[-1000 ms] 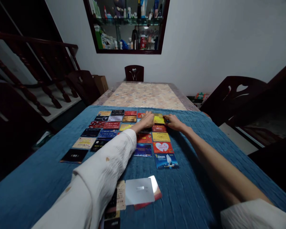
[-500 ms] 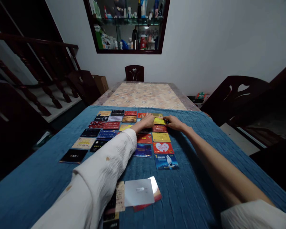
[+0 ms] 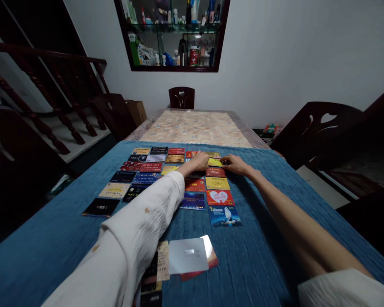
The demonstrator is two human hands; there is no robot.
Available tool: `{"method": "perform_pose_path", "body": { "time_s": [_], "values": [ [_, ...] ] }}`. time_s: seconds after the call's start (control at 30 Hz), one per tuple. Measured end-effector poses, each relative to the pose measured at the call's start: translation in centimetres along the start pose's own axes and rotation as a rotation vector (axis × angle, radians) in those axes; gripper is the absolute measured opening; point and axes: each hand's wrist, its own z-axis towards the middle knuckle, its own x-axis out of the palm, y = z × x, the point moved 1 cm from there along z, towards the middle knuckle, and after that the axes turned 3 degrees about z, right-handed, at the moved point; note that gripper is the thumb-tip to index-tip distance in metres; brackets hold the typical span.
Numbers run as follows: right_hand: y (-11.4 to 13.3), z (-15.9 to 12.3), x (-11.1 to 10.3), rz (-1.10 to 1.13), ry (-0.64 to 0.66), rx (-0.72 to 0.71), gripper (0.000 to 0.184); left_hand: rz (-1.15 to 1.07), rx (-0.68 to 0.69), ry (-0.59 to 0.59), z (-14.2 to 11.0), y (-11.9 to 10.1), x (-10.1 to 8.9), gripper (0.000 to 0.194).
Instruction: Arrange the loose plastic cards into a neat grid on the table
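Rows of colourful plastic cards lie flat on the blue cloth (image 3: 262, 238). Toward the far end of the right-hand column is a yellow card (image 3: 215, 162), between my two hands. My left hand (image 3: 199, 163) is at its left edge, fingers curled and partly hidden. At the right edge, the fingertips of my right hand (image 3: 235, 164) are bent and closed on the card. A red card (image 3: 215, 172) lies just nearer than it, and a gold card (image 3: 213, 154) just beyond. My left sleeve covers part of the middle columns.
Close to me lies a loose overlapping pile with a silver card (image 3: 188, 256) on top. A blue card with a sailing ship (image 3: 225, 216) ends the right column. Dark wooden chairs (image 3: 181, 98) stand around the table. A glass-shelved cabinet (image 3: 176, 68) is set in the wall.
Both hands stay at the yellow card with only slight finger movement. The whole view has shifted a little; the cards show no clear movement on the cloth.
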Motion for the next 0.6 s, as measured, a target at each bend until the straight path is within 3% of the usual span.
{"method": "perform_pose_path", "body": {
  "time_s": [0.43,0.6],
  "values": [
    [0.1,-0.2,0.1,0.022,-0.023,0.016,0.031,0.014,0.033,-0.004,-0.6,0.0,-0.3,0.031],
    [0.4,-0.9,-0.1,0.013,-0.089,0.027,0.036,0.015,0.048,-0.047,-1.5,-0.3,-1.1,0.031]
  ]
}}
